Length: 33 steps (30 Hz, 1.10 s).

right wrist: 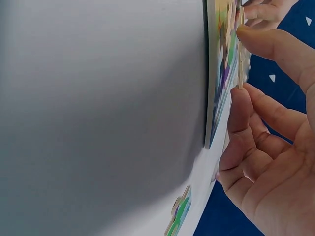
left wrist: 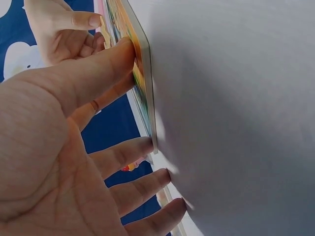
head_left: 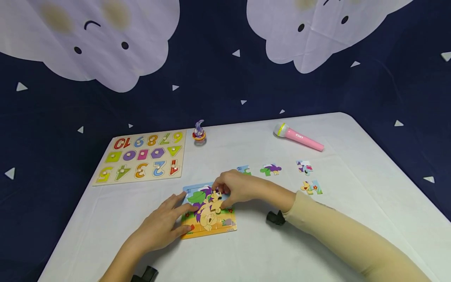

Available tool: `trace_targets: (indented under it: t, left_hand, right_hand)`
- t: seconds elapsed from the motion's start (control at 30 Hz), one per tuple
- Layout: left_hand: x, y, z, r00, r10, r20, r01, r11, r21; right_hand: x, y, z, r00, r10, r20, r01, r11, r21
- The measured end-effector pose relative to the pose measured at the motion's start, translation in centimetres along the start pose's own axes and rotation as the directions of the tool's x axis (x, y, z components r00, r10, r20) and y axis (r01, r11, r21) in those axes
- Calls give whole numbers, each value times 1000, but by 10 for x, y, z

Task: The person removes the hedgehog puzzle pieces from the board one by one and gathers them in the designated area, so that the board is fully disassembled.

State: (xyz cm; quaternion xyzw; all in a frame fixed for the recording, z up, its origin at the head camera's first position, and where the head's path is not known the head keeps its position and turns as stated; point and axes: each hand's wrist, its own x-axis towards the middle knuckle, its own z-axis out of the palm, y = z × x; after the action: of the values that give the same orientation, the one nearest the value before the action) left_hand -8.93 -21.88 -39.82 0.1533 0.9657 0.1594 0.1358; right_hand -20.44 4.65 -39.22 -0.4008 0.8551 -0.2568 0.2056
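A jigsaw puzzle board [head_left: 211, 231] with a cartoon hedgehog picture lies on the white table. My left hand [head_left: 160, 225] rests at its left side in the head view, with fairly straight fingers touching the board. Over the upper right part of the picture, my right hand [head_left: 241, 187] pinches a puzzle piece [right wrist: 241, 61] between thumb and fingers. In the right wrist view that piece is seen edge-on, slightly off the board's surface. Loose puzzle pieces lie beyond and right of the right hand, among them a green and purple one [head_left: 270, 169].
A wooden number and shape board [head_left: 141, 158] lies at the back left. Near the back edge stands a small purple figurine [head_left: 199, 133]. A pink toy microphone [head_left: 303, 140] lies at the back right. Other loose pieces [head_left: 304, 167] sit on the right.
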Motion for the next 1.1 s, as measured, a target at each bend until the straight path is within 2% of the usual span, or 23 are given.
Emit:
trace_targets:
  t: [0.5,1.1]
  left_hand:
    - [0,0,2,1000,-2,-13,2,1000,6]
    - [-1,1,3,1000,-5,-24,5,1000,9]
  right_hand:
    - [-21,15,-8,998,35,-43,-36,999,-20]
    - [-56,38,-18,994,60,-87,-63,998,-25]
